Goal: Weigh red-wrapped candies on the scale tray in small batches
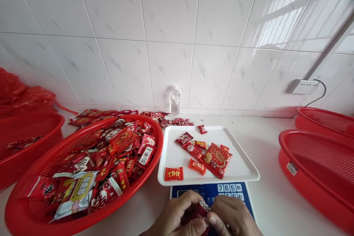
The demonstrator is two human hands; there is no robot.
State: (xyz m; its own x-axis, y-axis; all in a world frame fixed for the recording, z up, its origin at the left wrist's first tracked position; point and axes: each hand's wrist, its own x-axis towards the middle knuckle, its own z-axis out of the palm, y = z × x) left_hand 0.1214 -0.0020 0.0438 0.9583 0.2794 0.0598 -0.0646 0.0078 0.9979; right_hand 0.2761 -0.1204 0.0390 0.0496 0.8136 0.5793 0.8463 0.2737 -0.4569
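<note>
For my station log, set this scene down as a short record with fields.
Left hand: fingers closed on a dark red packet
Right hand: on the same packet
Under hands: blue keypad panel with number keys
Tray: white tray beyond the hands, bearing scattered wrapped packets
Left side: red basket heaped with mixed packets
Right side: two red baskets
Back: clear bottle near tiled wall
Unclear: packet's label

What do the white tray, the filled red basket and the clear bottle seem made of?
White tray: probably smooth plastic, judging by its even colour and rounded rim.
Red basket: likely glossy plastic, given its shiny rim and perforated wall.
Clear bottle: see-through; perhaps thin plastic, though glass isn't ruled out.
</note>
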